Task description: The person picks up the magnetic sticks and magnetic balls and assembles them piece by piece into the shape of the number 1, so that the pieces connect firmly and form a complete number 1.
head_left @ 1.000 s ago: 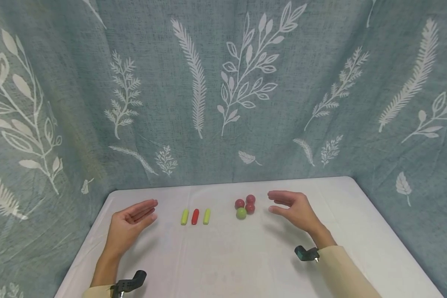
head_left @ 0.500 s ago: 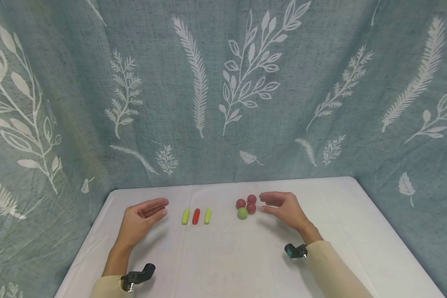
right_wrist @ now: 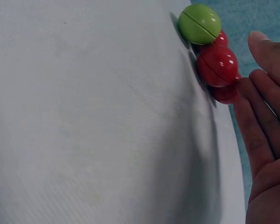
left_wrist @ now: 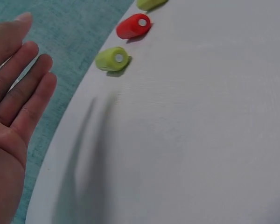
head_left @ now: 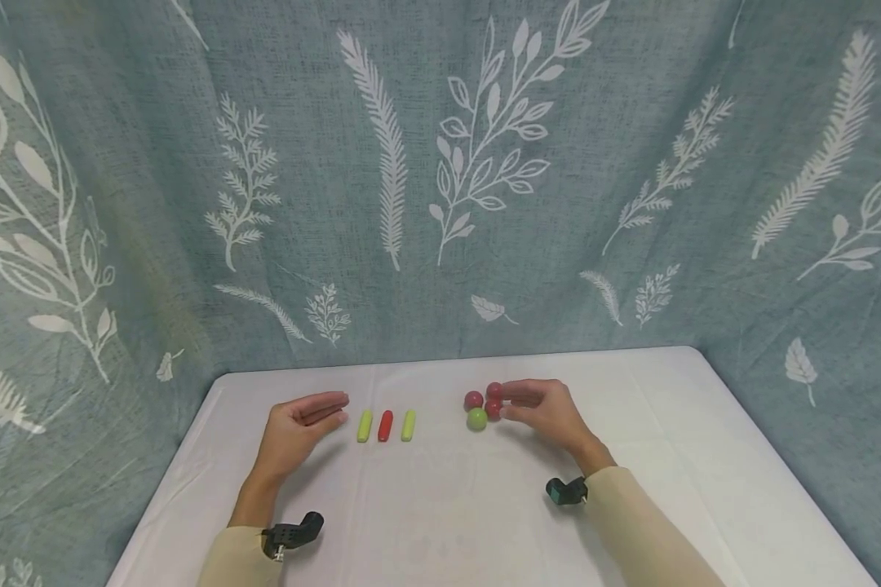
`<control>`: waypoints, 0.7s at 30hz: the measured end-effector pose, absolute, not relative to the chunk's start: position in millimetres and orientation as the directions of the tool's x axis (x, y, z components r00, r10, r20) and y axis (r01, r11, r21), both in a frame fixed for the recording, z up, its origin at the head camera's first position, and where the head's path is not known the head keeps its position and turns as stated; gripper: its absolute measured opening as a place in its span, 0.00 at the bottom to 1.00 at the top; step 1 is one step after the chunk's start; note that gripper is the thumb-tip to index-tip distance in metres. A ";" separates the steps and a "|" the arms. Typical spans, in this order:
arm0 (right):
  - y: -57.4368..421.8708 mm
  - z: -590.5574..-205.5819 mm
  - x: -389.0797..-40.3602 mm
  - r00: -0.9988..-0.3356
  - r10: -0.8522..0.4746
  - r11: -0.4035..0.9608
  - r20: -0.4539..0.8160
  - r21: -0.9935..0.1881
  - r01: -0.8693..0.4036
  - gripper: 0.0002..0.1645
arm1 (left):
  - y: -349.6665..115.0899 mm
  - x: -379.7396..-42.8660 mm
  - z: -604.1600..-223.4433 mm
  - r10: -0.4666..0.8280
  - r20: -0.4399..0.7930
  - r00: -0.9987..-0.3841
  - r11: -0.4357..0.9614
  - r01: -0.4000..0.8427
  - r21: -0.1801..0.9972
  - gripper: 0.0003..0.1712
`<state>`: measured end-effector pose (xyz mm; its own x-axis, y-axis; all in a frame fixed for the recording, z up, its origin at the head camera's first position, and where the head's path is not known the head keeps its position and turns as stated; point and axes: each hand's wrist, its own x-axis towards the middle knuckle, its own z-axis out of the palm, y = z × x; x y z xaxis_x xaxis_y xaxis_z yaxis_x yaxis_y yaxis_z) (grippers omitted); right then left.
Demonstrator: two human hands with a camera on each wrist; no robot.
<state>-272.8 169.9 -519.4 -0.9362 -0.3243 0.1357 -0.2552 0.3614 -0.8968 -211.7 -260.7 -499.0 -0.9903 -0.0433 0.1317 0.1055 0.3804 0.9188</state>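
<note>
My left hand (head_left: 297,432) hovers at the left of a row of three short sticks, fingers extended and thumb apart, holding nothing. The row has a yellow-green stick (head_left: 365,426) nearest the hand, a red stick (head_left: 385,425) in the middle and another yellow-green stick (head_left: 408,425). Round white spots mark the near ends of the red and nearest sticks in the left wrist view. My right hand (head_left: 546,412) is beside a cluster of several shiny balls, its straight fingers at the red balls (right_wrist: 218,65); contact cannot be told. A green ball (head_left: 476,419) sits at the cluster's front.
Both groups lie on a table with a white cloth (head_left: 440,505). A blue-green curtain (head_left: 426,318) with white leaf prints hangs behind and along the sides. Each wrist bears a small black camera, the left camera (head_left: 294,534) and the right camera (head_left: 567,492).
My left hand has moved right, close to the sticks. My right hand has moved left until its fingertips overlap the red balls in the head view. Sticks and balls keep their places.
</note>
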 end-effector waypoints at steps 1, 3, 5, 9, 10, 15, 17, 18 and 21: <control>168.6 -519.2 -272.7 -0.939 -0.319 0.364 0.132 -0.897 -0.250 0.24 | -259.3 -212.3 -500.1 -0.045 0.118 -0.992 0.392 0.091 0.915 0.20; 166.6 -519.9 -272.1 -0.942 -0.308 0.367 0.135 -0.897 -0.248 0.24 | -257.0 -213.9 -502.7 -0.048 0.091 -0.995 0.409 0.064 0.910 0.21; 164.9 -520.5 -271.4 -0.945 -0.296 0.373 0.137 -0.895 -0.246 0.24 | -254.8 -215.5 -505.7 -0.045 0.073 -0.996 0.420 0.048 0.906 0.21; 162.1 -522.7 -271.4 -0.953 -0.273 0.389 0.136 -0.890 -0.238 0.23 | -250.9 -219.0 -512.7 -0.050 0.043 -0.998 0.417 0.018 0.909 0.20; 161.5 -523.0 -271.4 -0.954 -0.269 0.391 0.132 -0.890 -0.234 0.23 | -250.0 -220.1 -514.7 -0.053 0.040 -0.998 0.417 0.014 0.909 0.20; 159.6 -526.3 -271.5 -0.962 -0.249 0.405 0.110 -0.890 -0.207 0.23 | -245.7 -223.7 -521.7 -0.059 0.043 -0.997 0.438 0.012 0.899 0.18; 159.0 -528.1 -271.4 -0.964 -0.240 0.416 0.112 -0.886 -0.206 0.23 | -243.9 -224.9 -523.4 -0.059 0.048 -0.997 0.453 0.016 0.891 0.18; 158.7 -528.9 -271.3 -0.965 -0.235 0.423 0.112 -0.883 -0.206 0.23 | -242.9 -225.3 -524.0 -0.058 0.050 -0.997 0.459 0.018 0.888 0.18; 157.5 -531.3 -271.3 -0.968 -0.222 0.437 0.121 -0.875 -0.209 0.24 | -239.1 -226.2 -525.6 -0.063 0.060 -0.996 0.494 0.021 0.869 0.18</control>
